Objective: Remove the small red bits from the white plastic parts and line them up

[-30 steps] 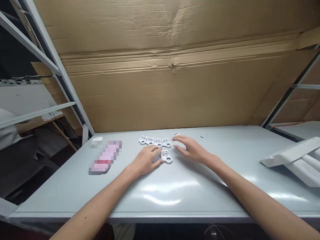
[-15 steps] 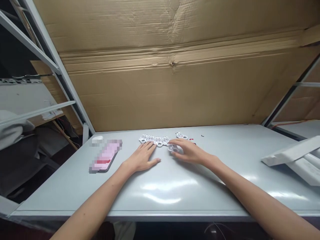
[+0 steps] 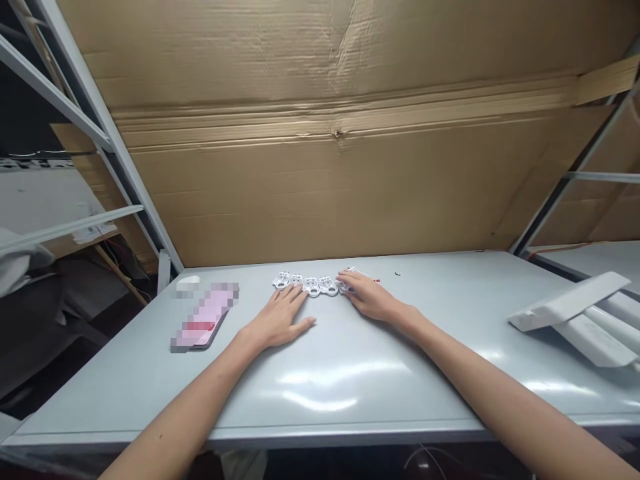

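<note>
Corrugated cardboard sheeting (image 3: 320,187) leans behind a pale grey tabletop (image 3: 320,393), with a steel shelving upright (image 3: 95,127) at the left. Along the far part of the tabletop, a row of white perforated plastic pieces (image 3: 311,287) lies flat, edge to edge. The left hand (image 3: 279,319) rests palm down and open, its fingers spread just short of the row or barely touching it. The right hand (image 3: 369,297) lies at the row's right end, its curved fingers (image 3: 346,281) over the last pieces; no firm grip is evident, though a light pinch cannot be ruled out. Risk: because the pieces sit so close together, a slight sideways push from either hand could knock them out of line, and the right hand could brush the small red bits (image 3: 375,281) just beside it. Hidden: the right hand covers the row's end, so the piece count and any piece behind it are unclear. Deliberate blurring obscures a pink flat object (image 3: 203,319). White profiled strips (image 3: 570,310) are cut off at the right edge.
</note>
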The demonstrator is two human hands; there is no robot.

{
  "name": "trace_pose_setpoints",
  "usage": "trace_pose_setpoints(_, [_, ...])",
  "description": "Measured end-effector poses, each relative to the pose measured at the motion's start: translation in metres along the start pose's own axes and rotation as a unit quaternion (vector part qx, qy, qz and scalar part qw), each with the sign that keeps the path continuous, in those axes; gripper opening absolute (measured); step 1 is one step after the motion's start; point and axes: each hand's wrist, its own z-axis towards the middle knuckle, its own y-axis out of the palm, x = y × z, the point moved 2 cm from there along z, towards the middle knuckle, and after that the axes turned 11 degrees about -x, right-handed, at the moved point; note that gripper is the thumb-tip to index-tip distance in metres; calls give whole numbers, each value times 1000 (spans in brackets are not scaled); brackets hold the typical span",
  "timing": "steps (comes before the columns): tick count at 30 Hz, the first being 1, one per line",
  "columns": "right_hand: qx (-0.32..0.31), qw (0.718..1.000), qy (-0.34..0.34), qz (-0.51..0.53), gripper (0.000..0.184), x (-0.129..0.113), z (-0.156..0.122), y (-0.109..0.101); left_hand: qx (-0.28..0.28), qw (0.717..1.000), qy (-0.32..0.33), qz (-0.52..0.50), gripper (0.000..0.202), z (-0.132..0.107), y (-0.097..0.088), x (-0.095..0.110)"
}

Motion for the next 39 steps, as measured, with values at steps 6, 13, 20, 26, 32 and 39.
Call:
trace_pose_setpoints(6, [-61,990,36,-124,33,-25,-10,8,-13,998,-57,12,74,1,2,-3])
trace_pose_setpoints(13, [-58,989,57,-125,49,-28,-5,19,-4,993,-117,-2,72,5,4,-13])
trace_pose_setpoints(20, [-80,983,33,-164,55,-27,-2,21,5,991,-130,13,65,6,2,-16])
trace_pose_setpoints(26, [-105,982,40,-151,62,-29,2,26,37,990,-134,23,57,5,2,-21])
trace_pose_setpoints(32, [-115,985,19,-131,62,-31,6,22,55,989,-137,21,57,5,5,-26])
trace_pose_setpoints(39, [-26,976,130,-171,45,-3,4,1,-5,996,-85,1,65,4,1,-8])
